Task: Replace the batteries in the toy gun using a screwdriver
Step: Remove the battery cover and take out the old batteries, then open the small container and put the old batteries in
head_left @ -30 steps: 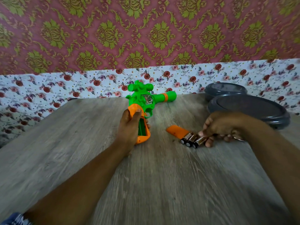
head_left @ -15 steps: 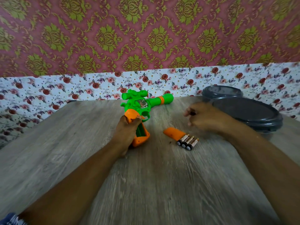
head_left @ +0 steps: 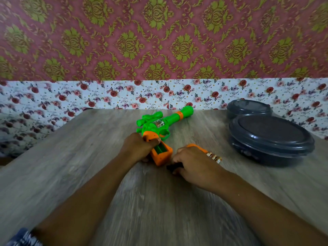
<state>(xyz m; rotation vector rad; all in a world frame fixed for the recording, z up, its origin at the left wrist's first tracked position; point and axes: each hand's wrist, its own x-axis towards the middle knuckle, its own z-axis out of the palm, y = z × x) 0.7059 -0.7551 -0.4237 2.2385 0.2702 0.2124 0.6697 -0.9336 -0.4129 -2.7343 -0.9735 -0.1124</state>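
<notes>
The right hand (head_left: 194, 165) was curled over a dark object (head_left: 174, 166) that poked out to its left, likely a battery or the screwdriver's handle, too blurred to tell which. Just left of it, the left hand (head_left: 139, 147) gripped the orange grip of the toy gun (head_left: 159, 127), which lay on the counter (head_left: 159, 201) with its battery compartment (head_left: 160, 150) open and apparently empty. Beyond the right hand's knuckles lay the orange battery cover (head_left: 197, 146) and loose batteries (head_left: 213, 157), partly hidden. The cells sat in a loose row; a brush from the wrist could have rolled them toward the dark lidded containers (head_left: 271, 139) at far right. A cell seated the wrong way round was the other risk, since polarity marks could not be read.
</notes>
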